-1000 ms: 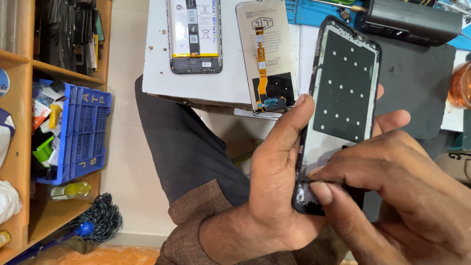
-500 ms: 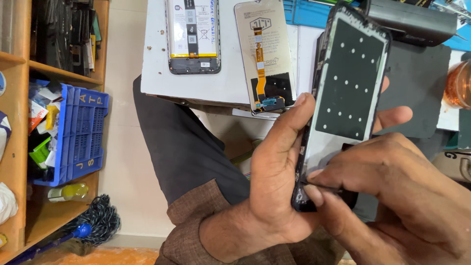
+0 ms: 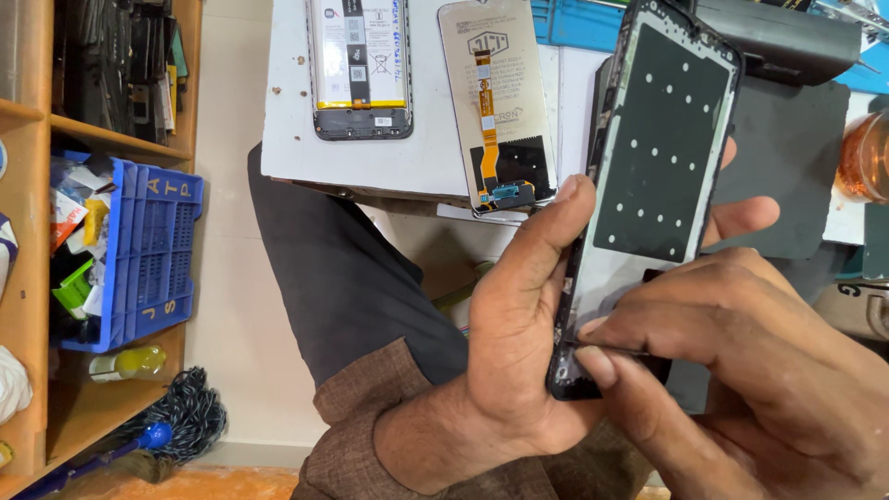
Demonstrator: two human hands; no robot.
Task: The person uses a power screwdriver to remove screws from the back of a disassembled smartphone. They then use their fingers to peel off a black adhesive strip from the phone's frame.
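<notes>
At the centre right of our view we hold a black phone frame (image 3: 659,176), tilted with its top toward one o'clock and its inner side with a dark sheet dotted in white facing us. Our left hand (image 3: 519,324) grasps it along the left edge, thumb pressed up against the rim and fingertips showing past the right edge at about three o'clock. Our right hand (image 3: 741,370) comes in from five o'clock, thumb and forefinger pinched together on the lower part of the frame; whether something thin sits between them, we cannot tell. At eleven o'clock from the frame, on the white worktop (image 3: 287,139), lies an opened phone with its battery (image 3: 359,65) showing, and just beside it a display panel with an orange flex cable (image 3: 495,102). A grey mat (image 3: 787,157) lies behind the frame. Far off at nine o'clock a blue crate (image 3: 148,250) sits on a wooden shelf (image 3: 23,306), with a mop (image 3: 181,421) below it.
</notes>
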